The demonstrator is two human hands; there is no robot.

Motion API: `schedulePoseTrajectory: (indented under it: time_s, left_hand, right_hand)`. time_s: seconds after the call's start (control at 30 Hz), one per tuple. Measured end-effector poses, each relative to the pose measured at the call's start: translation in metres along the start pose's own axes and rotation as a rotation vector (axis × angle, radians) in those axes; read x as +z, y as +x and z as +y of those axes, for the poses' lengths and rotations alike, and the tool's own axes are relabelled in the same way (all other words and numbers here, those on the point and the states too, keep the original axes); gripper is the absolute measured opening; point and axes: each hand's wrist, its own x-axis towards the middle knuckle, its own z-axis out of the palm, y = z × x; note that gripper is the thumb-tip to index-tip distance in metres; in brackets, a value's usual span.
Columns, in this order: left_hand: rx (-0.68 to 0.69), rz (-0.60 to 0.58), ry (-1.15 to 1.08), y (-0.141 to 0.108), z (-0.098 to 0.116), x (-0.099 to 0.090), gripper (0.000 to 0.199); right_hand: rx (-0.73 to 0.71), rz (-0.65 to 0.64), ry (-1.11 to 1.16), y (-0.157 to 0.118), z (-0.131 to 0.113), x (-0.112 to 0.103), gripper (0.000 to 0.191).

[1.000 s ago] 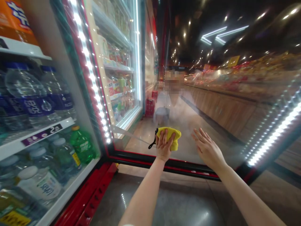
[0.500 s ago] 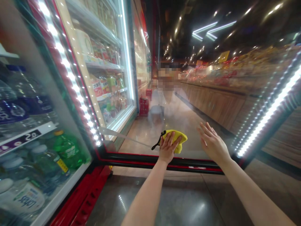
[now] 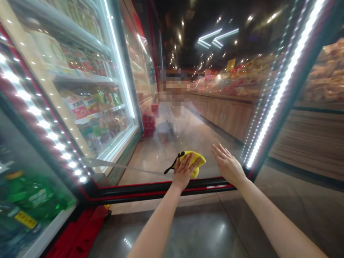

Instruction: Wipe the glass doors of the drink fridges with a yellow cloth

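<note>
A yellow cloth [image 3: 198, 162] with a black cord loop lies against the lower part of a glass door, just above its black bottom frame [image 3: 156, 190]. Spread over the cloth, the fingers of my left hand [image 3: 184, 170] press it to the glass. To the right, my right hand [image 3: 228, 165] has its fingers stretched out at the glass near the lower right corner of the door and holds nothing. A faint reflection of a person shows in the glass beyond the hands.
Lit cooler shelves [image 3: 88, 79] with packaged goods show at the left, with green bottles [image 3: 37, 197] low down. LED strips [image 3: 285, 82] line the door's sides. A red base [image 3: 77, 233] is at lower left, a wood-panelled counter [image 3: 309, 139] at right.
The view has turned to the right, so the door frame and shelves sit further left. Both hands appear a little further left, with the left hand still on the cloth.
</note>
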Motion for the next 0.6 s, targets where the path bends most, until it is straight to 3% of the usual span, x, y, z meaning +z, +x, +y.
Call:
schedulePoseTrajectory:
  time_s: [0.1, 0.23, 0.3, 0.37, 0.43, 0.53, 0.6]
  left_hand:
    - [0.032, -0.061, 0.051, -0.008, -0.013, -0.006, 0.072]
    - [-0.076, 0.126, 0.076, 0.046, 0.005, -0.018, 0.074]
    - [-0.05, 0.142, 0.085, 0.072, 0.022, -0.014, 0.076]
    - [0.084, 0.083, 0.141, 0.083, 0.031, -0.005, 0.074]
    - [0.332, 0.029, 0.234, 0.08, 0.027, 0.004, 0.069]
    - [0.707, 0.058, 0.349, 0.078, 0.011, 0.006, 0.063]
    - [0.79, 0.093, 0.386, 0.095, 0.01, 0.0, 0.061]
  right_hand:
    - [0.012, -0.003, 0.004, -0.013, 0.013, 0.002, 0.06]
    - [0.082, 0.023, 0.05, -0.029, 0.031, 0.007, 0.059]
    - [0.114, 0.028, 0.08, -0.036, 0.038, 0.012, 0.059]
    - [0.142, 0.041, 0.106, -0.042, 0.042, 0.017, 0.059]
    - [0.17, 0.068, 0.13, -0.047, 0.047, 0.023, 0.062]
    - [0.21, 0.118, 0.17, -0.053, 0.053, 0.029, 0.065]
    - [0.236, 0.157, 0.204, -0.055, 0.058, 0.03, 0.066]
